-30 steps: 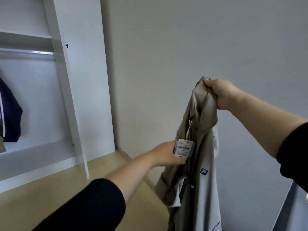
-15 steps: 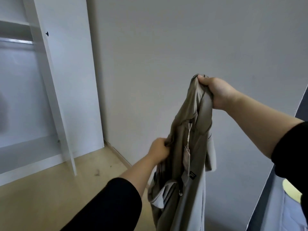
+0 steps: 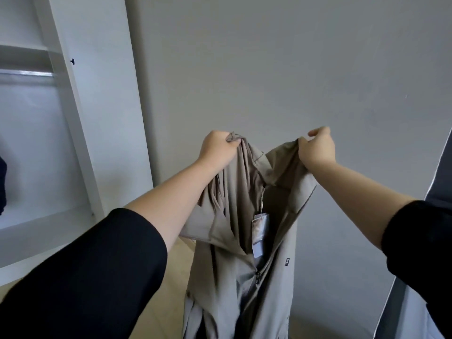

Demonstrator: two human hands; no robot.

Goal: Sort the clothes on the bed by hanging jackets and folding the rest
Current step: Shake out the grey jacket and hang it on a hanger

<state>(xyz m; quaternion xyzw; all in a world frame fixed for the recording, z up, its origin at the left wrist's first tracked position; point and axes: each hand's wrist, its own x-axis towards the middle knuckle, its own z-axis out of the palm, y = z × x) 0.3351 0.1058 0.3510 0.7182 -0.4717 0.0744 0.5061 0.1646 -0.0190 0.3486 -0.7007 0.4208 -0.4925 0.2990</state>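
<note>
Both hands up in front of the grey wall (image 3: 269, 69), holding a beige jacket (image 3: 234, 277) spread between them at the top. Left hand (image 3: 217, 149) fingers curled tight, gripping a bunched handful of fabric at the jacket's left shoulder/collar. Right hand (image 3: 318, 149) pinches the right collar edge between thumb and curled fingers, index finger lifted a little. Hands well apart, jacket front open between them, rest of it hanging down toward the wooden floor (image 3: 168, 302), bottom cut off by the frame. Paper tag (image 3: 260, 237) hangs on a string inside the neck, print blurred. Zipper pull (image 3: 258, 281) sits low at centre, small dark logo (image 3: 287, 261) on the right chest panel. Black sleeves pushed up both forearms. White wardrobe (image 3: 97, 118) far left, open, metal rail (image 3: 27, 74) under its shelf, a dark garment (image 3: 2, 184) at the left frame edge, mostly cut off. Dark panel (image 3: 440, 179) at right edge, cannot tell what it is
</note>
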